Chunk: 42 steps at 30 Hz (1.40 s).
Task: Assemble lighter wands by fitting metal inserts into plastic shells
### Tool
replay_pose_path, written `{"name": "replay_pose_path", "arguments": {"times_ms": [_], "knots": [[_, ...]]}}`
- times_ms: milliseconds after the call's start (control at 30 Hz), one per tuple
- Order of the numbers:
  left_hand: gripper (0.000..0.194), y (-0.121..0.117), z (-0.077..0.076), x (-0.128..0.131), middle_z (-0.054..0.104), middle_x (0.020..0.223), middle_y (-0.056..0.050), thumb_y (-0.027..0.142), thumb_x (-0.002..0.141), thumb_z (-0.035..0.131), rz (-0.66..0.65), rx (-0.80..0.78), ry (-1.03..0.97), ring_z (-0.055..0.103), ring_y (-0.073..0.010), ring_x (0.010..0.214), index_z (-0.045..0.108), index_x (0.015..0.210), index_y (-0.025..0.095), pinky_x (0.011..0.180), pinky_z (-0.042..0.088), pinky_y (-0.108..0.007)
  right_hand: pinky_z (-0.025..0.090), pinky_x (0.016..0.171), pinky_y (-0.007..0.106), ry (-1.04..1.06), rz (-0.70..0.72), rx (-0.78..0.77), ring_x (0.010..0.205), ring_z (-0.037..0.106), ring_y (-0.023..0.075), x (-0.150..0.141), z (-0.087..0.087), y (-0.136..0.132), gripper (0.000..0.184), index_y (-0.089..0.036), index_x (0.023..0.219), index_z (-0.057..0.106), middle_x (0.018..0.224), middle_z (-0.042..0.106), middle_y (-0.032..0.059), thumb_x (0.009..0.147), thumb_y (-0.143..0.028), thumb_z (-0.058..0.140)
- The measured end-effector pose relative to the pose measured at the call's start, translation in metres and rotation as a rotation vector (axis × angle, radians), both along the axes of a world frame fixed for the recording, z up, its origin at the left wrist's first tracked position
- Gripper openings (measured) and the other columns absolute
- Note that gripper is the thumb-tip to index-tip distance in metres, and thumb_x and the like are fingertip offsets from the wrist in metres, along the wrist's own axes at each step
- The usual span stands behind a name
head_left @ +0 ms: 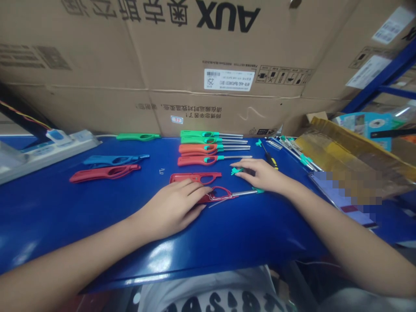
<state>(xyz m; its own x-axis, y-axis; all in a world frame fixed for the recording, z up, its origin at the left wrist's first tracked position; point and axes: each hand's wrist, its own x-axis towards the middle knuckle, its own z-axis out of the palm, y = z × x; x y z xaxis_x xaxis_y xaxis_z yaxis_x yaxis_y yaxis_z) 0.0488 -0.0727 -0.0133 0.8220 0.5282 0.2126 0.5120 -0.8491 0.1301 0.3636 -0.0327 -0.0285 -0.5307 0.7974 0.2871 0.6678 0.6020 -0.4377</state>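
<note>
My left hand [177,210] rests over an opened red lighter casing [224,193], fingers closed on its handle end, which they hide. Thin wires show at the casing, and a metal tube [245,192] reaches right from it to a teal piece [258,190]. Between thumb and fingertips, my right hand [264,174] pinches a small teal plastic trigger [236,171] just above the table. Directly behind my left hand lies another red casing half [195,177]. Farther back, several long-nosed lighters [195,149] in green, orange and red lie in a row.
To the left lie a blue casing [107,160], a red casing [104,173], a green casing [138,137] and small screws [161,171]. A screwdriver [271,161] and metal tubes [303,158] are at right, near a taped package [354,151]. Cardboard [162,56] walls the back.
</note>
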Motion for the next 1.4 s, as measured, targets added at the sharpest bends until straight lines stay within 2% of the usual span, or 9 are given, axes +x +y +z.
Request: {"name": "replay_pose_path", "arguments": {"times_ms": [100,200,333,500,633,767,1033,1300,1400], "knots": [[0.036,0.000,0.000,0.000,0.068,0.129,-0.007,0.027,0.101,0.050,0.016,-0.032,-0.003,0.064,-0.0241,0.118,0.055,0.136,0.023,0.099,0.053,-0.039,0.055,0.072,0.032,-0.009,0.003,-0.024,0.073,0.067,0.0170,0.001,0.002,-0.002,0.034,-0.018,0.125,0.069,0.094,0.075,0.0075,0.095,-0.032,0.061],[0.035,0.001,0.001,0.001,0.068,0.128,-0.007,0.029,0.101,0.051,0.044,-0.050,-0.022,0.064,-0.0246,0.118,0.055,0.135,0.022,0.099,0.054,-0.040,0.053,0.071,0.031,-0.061,0.001,-0.007,0.078,0.065,0.0184,0.004,0.008,-0.004,0.038,-0.015,0.126,0.065,0.091,0.071,0.0071,0.092,-0.033,0.064],[0.037,0.001,0.001,0.001,0.068,0.125,-0.009,0.032,0.100,0.053,0.065,-0.063,-0.032,0.064,-0.0260,0.117,0.056,0.135,0.021,0.097,0.055,-0.041,0.050,0.072,0.032,-0.163,-0.054,-0.001,0.083,0.062,0.0202,0.008,0.013,-0.005,0.028,-0.017,0.108,0.064,0.092,0.066,0.0068,0.089,-0.037,0.068],[0.035,0.001,0.001,0.001,0.067,0.126,-0.009,0.032,0.100,0.053,0.083,-0.132,-0.055,0.063,-0.0258,0.116,0.058,0.132,0.020,0.099,0.053,-0.042,0.048,0.072,0.031,-0.177,-0.001,0.025,0.080,0.061,0.0189,0.003,0.009,-0.004,0.017,-0.019,0.089,0.064,0.088,0.068,0.0060,0.097,-0.033,0.058],[0.033,0.002,-0.003,0.002,0.064,0.129,-0.009,0.029,0.099,0.054,0.075,-0.222,-0.124,0.060,-0.0236,0.120,0.058,0.132,0.021,0.104,0.051,-0.040,0.047,0.069,0.028,-0.030,0.033,0.003,0.072,0.063,0.0152,-0.011,0.013,-0.013,0.017,-0.018,0.090,0.069,0.083,0.071,0.0032,0.096,-0.033,0.063],[0.033,0.003,-0.009,0.003,0.063,0.129,-0.009,0.024,0.097,0.057,0.073,-0.289,-0.183,0.059,-0.0243,0.121,0.059,0.131,0.021,0.105,0.050,-0.042,0.047,0.070,0.025,0.085,0.164,-0.073,0.074,0.064,0.0130,-0.026,0.021,-0.027,0.015,-0.017,0.088,0.071,0.084,0.071,0.0031,0.095,-0.029,0.066],[0.028,0.004,-0.015,0.002,0.066,0.118,-0.008,0.021,0.094,0.064,0.078,-0.357,-0.285,0.061,-0.0242,0.115,0.064,0.123,0.020,0.102,0.050,-0.042,0.046,0.071,0.026,-0.002,0.191,-0.123,0.080,0.062,0.0143,-0.038,0.014,-0.036,0.009,-0.018,0.093,0.071,0.094,0.068,0.0042,0.095,-0.024,0.065],[0.028,0.003,-0.016,0.004,0.065,0.112,-0.008,0.023,0.092,0.068,0.095,-0.383,-0.324,0.063,-0.0233,0.107,0.067,0.120,0.019,0.096,0.053,-0.040,0.046,0.075,0.027,-0.005,0.242,-0.034,0.083,0.062,0.0154,-0.043,0.005,-0.036,0.009,-0.018,0.095,0.068,0.093,0.067,0.0041,0.097,-0.021,0.060],[0.027,0.004,-0.017,0.005,0.065,0.112,-0.008,0.024,0.091,0.069,0.103,-0.400,-0.336,0.063,-0.0234,0.107,0.067,0.118,0.019,0.097,0.052,-0.041,0.045,0.074,0.027,-0.031,0.273,0.065,0.081,0.060,0.0156,-0.044,0.006,-0.037,0.011,-0.017,0.093,0.067,0.089,0.066,0.0040,0.098,-0.021,0.058]]}}
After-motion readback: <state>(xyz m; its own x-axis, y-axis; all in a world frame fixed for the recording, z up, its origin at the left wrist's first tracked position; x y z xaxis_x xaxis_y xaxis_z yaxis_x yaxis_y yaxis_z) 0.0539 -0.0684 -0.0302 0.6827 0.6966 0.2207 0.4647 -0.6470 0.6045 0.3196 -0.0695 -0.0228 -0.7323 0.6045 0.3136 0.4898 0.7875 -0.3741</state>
